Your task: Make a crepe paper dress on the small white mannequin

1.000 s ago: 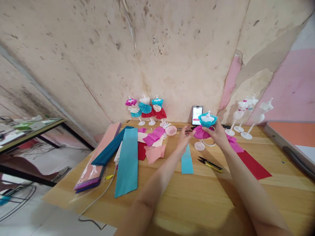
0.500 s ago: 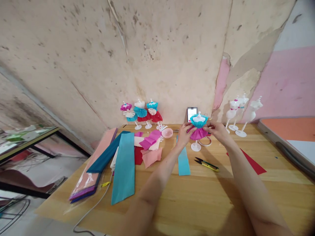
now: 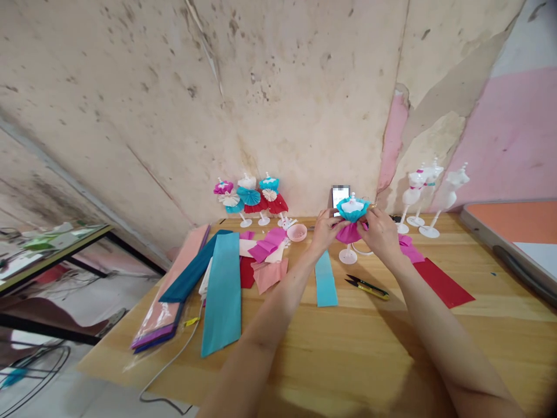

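A small white dress form (image 3: 352, 207) stands upright on a round base, wearing a turquoise ruffled collar (image 3: 347, 212) and a magenta skirt (image 3: 347, 233). My left hand (image 3: 325, 231) pinches the dress at its left side, just under the collar. On the opposite side my right hand (image 3: 379, 233) has its fingers closed at the waist and skirt edge. Exactly what lies between the fingertips is hidden. Below the form lie yellow-handled thread snips (image 3: 368, 287) and a light blue crepe paper strip (image 3: 326, 281). Behind it a phone (image 3: 340, 196) leans on the wall.
Dressed mini forms (image 3: 251, 197) stand at the back left, bare white ones (image 3: 448, 194) at the back right. Crepe paper sheets (image 3: 221, 296) and scraps cover the left side, near a pink bowl (image 3: 297, 233). Red paper (image 3: 444, 283) lies right; an orange-topped board (image 3: 517, 229) borders that side.
My right hand has moved inward and lower, closer to the skirt. The left hand stays at the form's side. The view has shifted slightly, and more of the red and magenta paper shows.
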### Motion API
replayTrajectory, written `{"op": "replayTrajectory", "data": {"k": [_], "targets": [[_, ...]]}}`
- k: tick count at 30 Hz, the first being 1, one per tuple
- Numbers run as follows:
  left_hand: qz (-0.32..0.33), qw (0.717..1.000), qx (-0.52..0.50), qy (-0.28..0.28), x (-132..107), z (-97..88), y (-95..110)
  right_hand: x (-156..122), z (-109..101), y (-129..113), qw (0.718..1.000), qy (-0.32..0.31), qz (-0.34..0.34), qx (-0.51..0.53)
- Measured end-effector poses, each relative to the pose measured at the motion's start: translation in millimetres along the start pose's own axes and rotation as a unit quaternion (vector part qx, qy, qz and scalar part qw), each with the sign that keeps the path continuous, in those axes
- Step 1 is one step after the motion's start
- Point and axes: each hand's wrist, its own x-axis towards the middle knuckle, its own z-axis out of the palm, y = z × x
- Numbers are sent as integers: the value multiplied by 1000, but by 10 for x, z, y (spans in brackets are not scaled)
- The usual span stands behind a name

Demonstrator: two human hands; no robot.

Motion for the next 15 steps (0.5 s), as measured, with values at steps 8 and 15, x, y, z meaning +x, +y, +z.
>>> {"op": "replayTrajectory", "data": {"k": [8,15], "targets": [[30,999,13,-15,-20,-47,57,70,-139,221,998,-44,10,51],[23,999,-14,-29,6,-43,96,51,36,155,996,4,18,84]]}}
